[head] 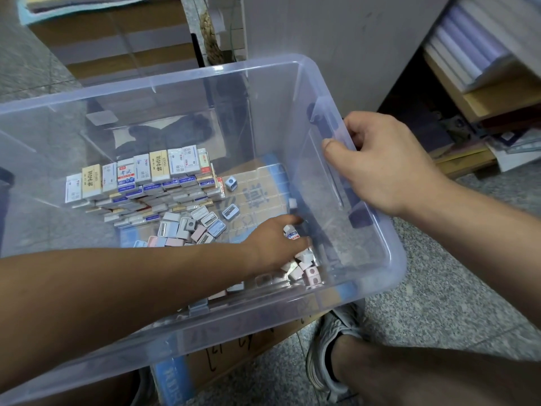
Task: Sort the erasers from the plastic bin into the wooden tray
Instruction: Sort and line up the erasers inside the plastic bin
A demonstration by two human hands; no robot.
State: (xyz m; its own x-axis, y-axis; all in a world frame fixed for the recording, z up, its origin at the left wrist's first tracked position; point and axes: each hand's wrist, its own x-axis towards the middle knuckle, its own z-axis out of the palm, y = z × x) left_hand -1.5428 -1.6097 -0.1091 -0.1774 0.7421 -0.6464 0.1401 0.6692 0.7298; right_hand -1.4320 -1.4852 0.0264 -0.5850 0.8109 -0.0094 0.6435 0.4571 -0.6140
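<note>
Plastic bin (292,71): clear, set on a cardboard box (234,356); right hand (386,162) has its fingers curled over the right rim. Erasers (140,177): stacked far left inside the bin, with loose ones in the near right corner. There the left hand (275,247) pinches a small eraser (290,232) in curled fingers. Sharpeners (202,224): mixed in just beside. Wooden tray: not in view. Likely risks: a sharpener gets scooped up by mistake; the stack topples if the rim grip slips.

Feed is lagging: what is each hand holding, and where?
Right hand grips the plastic bin by its right rim. Left hand seems to pinch a small eraser at its fingertips.
</note>
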